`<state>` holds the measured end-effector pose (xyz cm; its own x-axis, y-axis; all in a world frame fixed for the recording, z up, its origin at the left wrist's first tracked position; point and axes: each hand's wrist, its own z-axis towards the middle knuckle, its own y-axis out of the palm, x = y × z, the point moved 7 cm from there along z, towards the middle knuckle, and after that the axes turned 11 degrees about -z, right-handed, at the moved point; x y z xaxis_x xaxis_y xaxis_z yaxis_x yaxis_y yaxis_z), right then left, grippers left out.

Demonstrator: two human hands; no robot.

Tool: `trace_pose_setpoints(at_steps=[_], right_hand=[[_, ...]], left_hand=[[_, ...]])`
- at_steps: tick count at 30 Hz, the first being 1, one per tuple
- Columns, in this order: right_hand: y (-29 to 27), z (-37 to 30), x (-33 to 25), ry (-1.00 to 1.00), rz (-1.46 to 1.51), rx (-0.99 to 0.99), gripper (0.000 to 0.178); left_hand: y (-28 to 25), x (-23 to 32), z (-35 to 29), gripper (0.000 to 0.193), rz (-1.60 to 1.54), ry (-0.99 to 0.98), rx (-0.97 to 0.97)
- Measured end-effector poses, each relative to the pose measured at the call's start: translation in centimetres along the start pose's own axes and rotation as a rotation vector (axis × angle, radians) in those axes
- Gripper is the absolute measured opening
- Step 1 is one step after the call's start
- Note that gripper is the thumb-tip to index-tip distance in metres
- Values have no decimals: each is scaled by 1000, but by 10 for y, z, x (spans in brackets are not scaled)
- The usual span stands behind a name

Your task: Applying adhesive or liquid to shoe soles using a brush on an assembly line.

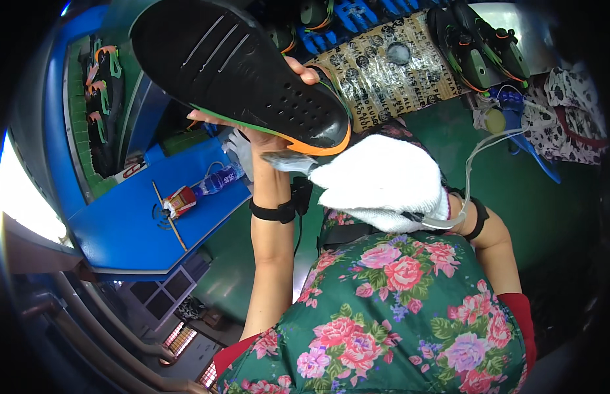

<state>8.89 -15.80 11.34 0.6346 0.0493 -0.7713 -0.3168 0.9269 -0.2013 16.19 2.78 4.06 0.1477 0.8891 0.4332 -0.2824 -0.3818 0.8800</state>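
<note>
One shoe (246, 75) slanting, toe (170, 43) upper left; left hand (262, 138) clasping it, right hand (387, 180) gripping brush (286, 161).

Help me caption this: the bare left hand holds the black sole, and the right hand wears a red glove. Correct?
Not red: the head view shows a white glove on the right hand; the left hand does hold the black sole.

A dark green fabric apron (410, 341), printed with pink roses, purple blossoms and green leaves, covers 2 red fabric sleeves (520, 328). The left forearm (272, 253) wears 1 black strap (269, 211) beside a small black box (302, 196) with a thin dark cable (299, 231); the right forearm (495, 248), 1 black band (479, 220). A white knitted glove (384, 180) covers the right hand (393, 187).
</note>
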Motion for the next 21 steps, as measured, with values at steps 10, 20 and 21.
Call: trace_pose_setpoints(at_steps=[10, 20, 21], right_hand=[[-20, -10, 23, 172, -179, -17, 25], [-19, -10, 28, 99, -117, -65, 25], [-11, -13, 23, 7, -135, -93, 30]], left_hand=[[-13, -2, -6, 137, 83, -47, 79], [-6, -9, -4, 116, 80, -44, 81], [-9, -8, 1, 125, 99, -113, 21]])
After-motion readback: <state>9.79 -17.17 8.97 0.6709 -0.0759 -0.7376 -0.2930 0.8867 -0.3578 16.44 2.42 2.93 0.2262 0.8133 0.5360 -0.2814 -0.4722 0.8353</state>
